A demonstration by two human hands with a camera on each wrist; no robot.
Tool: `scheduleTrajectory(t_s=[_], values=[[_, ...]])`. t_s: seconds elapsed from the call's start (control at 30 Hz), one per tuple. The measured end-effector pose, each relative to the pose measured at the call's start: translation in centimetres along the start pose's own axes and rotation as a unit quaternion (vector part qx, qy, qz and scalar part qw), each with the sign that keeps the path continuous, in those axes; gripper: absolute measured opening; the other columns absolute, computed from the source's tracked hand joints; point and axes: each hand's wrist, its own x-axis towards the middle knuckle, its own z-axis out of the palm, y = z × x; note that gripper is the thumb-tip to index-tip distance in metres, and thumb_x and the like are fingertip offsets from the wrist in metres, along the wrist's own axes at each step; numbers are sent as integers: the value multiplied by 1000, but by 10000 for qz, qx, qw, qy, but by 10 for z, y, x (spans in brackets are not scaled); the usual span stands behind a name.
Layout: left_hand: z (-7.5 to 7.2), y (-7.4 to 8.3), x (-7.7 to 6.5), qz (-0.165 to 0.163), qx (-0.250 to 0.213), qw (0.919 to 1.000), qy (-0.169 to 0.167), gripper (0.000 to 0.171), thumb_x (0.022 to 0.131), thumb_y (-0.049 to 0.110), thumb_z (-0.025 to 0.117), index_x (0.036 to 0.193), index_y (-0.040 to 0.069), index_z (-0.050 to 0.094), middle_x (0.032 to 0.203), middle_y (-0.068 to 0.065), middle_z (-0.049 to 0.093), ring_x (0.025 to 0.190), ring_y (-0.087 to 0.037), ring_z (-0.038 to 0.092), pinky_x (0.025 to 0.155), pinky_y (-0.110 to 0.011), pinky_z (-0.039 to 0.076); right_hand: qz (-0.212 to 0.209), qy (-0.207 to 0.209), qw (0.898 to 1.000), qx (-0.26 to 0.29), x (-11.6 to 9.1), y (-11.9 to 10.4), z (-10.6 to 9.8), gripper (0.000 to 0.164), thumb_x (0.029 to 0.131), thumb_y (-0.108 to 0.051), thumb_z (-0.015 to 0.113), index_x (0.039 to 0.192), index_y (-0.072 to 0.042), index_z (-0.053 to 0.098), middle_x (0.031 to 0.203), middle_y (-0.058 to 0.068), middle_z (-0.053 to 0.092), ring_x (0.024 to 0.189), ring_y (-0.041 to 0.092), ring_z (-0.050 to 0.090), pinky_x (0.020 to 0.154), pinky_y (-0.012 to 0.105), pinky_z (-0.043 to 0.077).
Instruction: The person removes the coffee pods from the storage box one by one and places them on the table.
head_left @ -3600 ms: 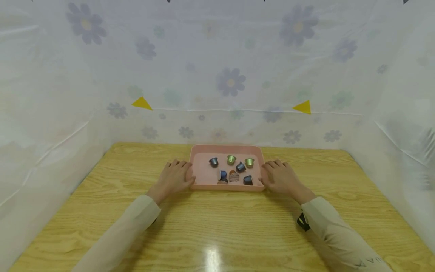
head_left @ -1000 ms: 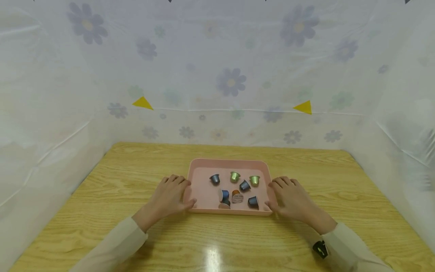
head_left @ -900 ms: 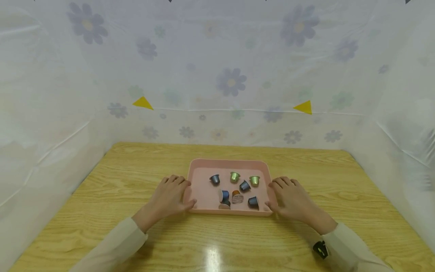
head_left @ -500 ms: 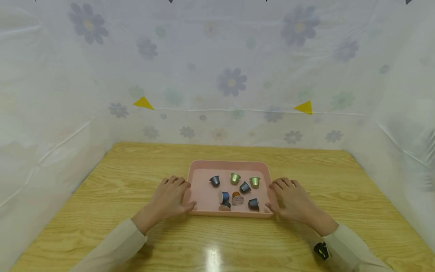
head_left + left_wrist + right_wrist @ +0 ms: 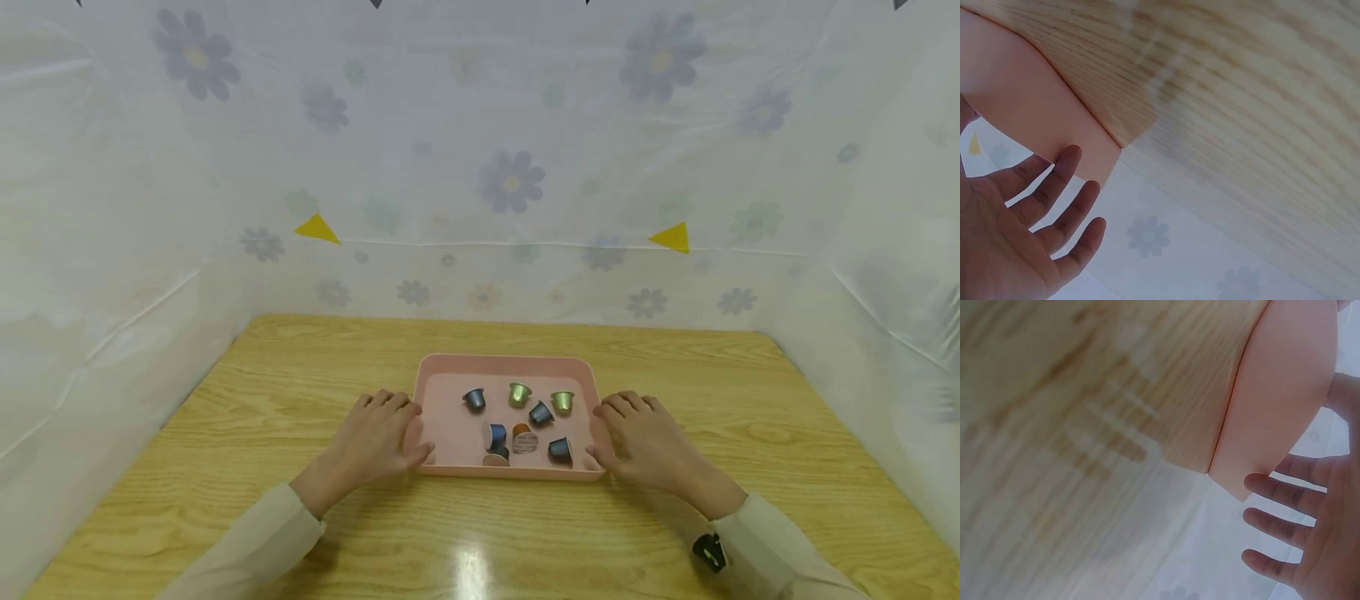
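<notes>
In the head view a pink tray (image 5: 444, 425) lies on the table, its near corners between my two hands. My left hand (image 5: 373, 440) holds its left side, with the thumb over the near corner. My right hand (image 5: 645, 442) holds the right side in the same way. Both wrist views show a middle fingertip against the tray's outer wall, while the ring and little fingers spread free. Inside lie several coffee capsules: two green ones (image 5: 518, 394) toward the back, dark ones (image 5: 559, 451), a blue one (image 5: 494, 435) and an orange-brown one (image 5: 525, 442) with its lid showing.
The wood-grain table (image 5: 480, 533) runs back to a white flowered curtain (image 5: 420, 183), which also hangs at both sides. Two yellow triangles (image 5: 670, 237) mark the back curtain. A small black object (image 5: 709, 552) sits at the right sleeve cuff.
Since the oldest frame both hands have drawn the tray toward me, the capsules travelling with it. Over the last second it moved only slightly, and it is now nearly still.
</notes>
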Motion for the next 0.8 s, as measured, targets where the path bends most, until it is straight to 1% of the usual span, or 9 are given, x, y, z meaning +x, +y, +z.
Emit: scheduleTrajectory(t_s=[0.13,0.33,0.53,0.8], values=[[0,0,0,9,27,10000,45,49,79,54,57,104,12,64,107,-5,62,100,-26,55,84,-45,45,27,27,10000,59,1,0,0,44,76,-45,65,102,-10,63,103,7,61,99,27,53,81,47,44],[0,0,2,-46,-30,10000,-41,49,80,51,57,107,11,63,108,-6,61,100,-27,55,84,-45,45,-69,336,9994,33,5,2,2,41,73,-40,67,100,-10,63,99,7,62,95,28,55,78,46,45],[1,-2,5,-100,-7,9999,-22,47,80,49,57,108,11,62,107,-5,60,98,-26,55,83,-45,45,-169,523,9985,39,10,6,2,37,73,-35,67,99,-9,64,98,8,62,94,28,56,76,46,45],[3,-5,8,-149,4,9999,50,45,81,46,58,111,12,62,108,-5,60,98,-26,56,83,-44,46,-167,515,9985,13,18,10,2,37,77,-35,64,103,-8,63,101,7,61,94,27,56,76,47,46]])
